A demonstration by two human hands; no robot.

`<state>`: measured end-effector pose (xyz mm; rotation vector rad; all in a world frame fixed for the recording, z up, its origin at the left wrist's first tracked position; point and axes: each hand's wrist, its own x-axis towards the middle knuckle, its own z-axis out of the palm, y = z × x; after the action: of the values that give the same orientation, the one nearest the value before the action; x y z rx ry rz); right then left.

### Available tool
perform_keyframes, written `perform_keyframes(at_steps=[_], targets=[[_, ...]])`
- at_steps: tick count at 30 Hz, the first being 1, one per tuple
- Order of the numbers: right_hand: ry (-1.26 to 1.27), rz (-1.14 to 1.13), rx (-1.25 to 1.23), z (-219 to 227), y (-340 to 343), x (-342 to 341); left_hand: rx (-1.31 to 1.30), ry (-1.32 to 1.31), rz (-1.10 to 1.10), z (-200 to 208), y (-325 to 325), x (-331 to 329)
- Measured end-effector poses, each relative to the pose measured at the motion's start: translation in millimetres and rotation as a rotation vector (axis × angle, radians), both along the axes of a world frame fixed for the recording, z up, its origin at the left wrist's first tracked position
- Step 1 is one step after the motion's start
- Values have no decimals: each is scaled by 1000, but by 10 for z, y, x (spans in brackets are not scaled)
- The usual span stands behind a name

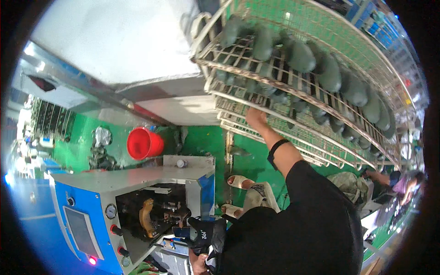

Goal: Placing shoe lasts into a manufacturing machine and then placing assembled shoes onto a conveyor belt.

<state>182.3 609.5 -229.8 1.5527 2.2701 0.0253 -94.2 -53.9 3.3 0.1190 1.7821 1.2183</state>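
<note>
My right hand (255, 119) reaches up to the wire rack (279, 87) at the edge of one of its lower shelves. Its fingertips are partly lost among the rails, so what they touch is hidden. Dark grey-green shoe-shaped pieces (300, 56) stand in rows on the rack's upper shelf, with more below. At the bottom, my left hand (198, 263) is closed on a black shoe upper (208, 234) with white lettering. The upper is beside the open front of a blue and grey machine (137, 183), which has a curved brass-coloured part (146, 218) inside.
The machine carries a screen (83, 231), a gauge (111, 211) and red-ringed knobs. A red bucket (145, 143) stands on the green floor beyond it, near plastic bags (101, 137). A white wall-like block (119, 41) rises at upper left. Another person's arm (378, 178) shows at far right.
</note>
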Motion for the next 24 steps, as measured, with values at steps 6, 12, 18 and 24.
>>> perform_keyframes(at_steps=[6,12,18,24], targets=[[1248,-430,-189,1199,-1753,-141,62,70,-154,67,33,-267],[2050,-890,-445,1836,-3353,939,248,8,-443,131,425,-367],[2044,-886,190,2261,-4544,1894,179,-98,-601,64,585,-171],[1872,-944,870,2333,-4776,2820,260,-59,-785,-75,746,-29]])
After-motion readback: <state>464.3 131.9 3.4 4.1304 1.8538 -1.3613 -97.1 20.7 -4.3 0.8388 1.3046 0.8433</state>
